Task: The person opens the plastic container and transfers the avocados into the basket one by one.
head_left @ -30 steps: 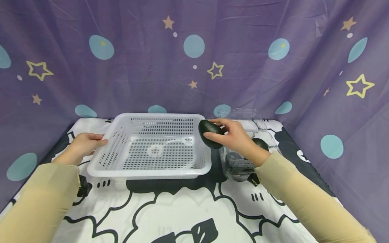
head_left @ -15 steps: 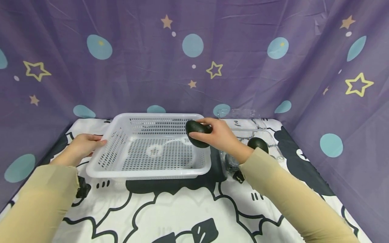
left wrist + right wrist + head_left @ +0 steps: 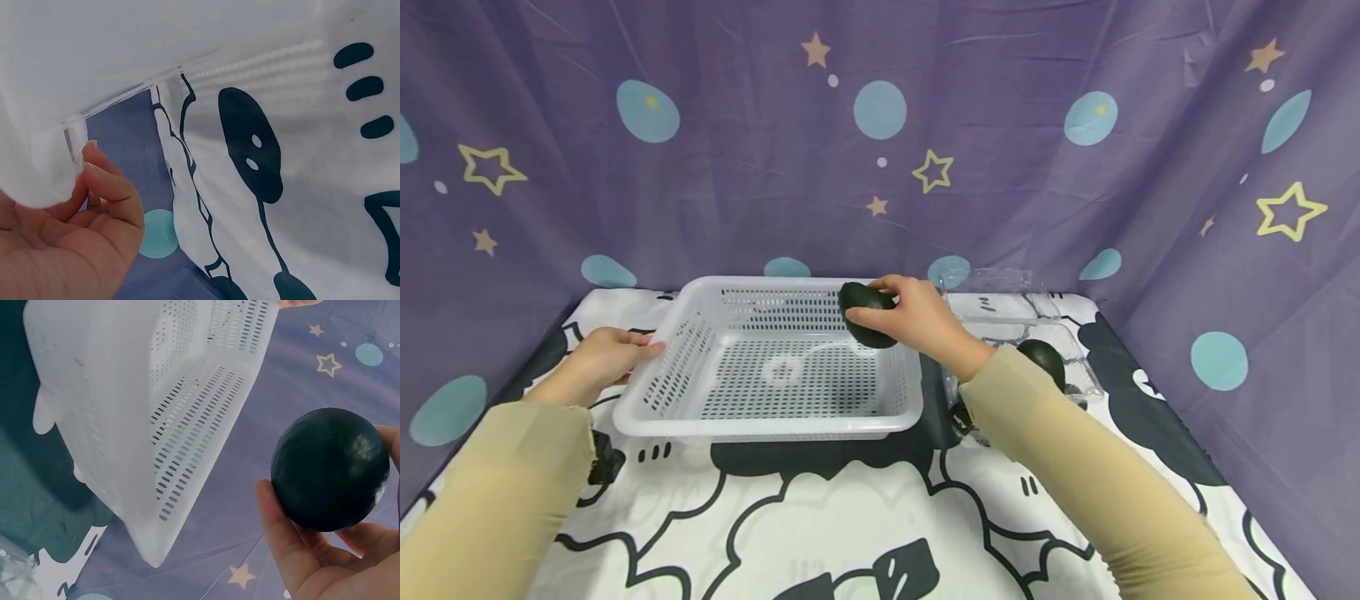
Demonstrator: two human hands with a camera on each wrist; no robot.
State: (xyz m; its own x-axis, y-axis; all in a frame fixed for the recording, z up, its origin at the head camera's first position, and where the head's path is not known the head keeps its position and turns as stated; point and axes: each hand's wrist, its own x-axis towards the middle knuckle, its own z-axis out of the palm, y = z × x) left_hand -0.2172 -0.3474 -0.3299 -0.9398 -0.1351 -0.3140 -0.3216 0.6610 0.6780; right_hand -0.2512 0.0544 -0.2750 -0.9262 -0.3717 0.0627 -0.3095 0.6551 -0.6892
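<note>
A dark green avocado [image 3: 867,315] is held in my right hand [image 3: 917,317], over the right back part of a white plastic basket [image 3: 767,427]. In the right wrist view the thumb and fingers wrap round the avocado [image 3: 330,469], with the slotted basket wall [image 3: 200,431] to the left. My left hand [image 3: 606,360] grips the left rim of the basket. The left wrist view shows its fingertips curled at the rim [image 3: 44,194]. No other thing lies inside the basket. A second avocado [image 3: 1042,360] sits in a clear plastic box to the right, partly covered by my right sleeve.
The clear plastic box [image 3: 1078,367] stands right of the basket, its raised lid [image 3: 992,279] leaning towards the back. A purple curtain [image 3: 715,167] hangs behind the table. The tablecloth [image 3: 827,517] is white with black cartoon outlines.
My right hand has carried the avocado leftward from beside the basket's right rim to above its inside. More of the second avocado shows. The left hand and basket stay put.
</note>
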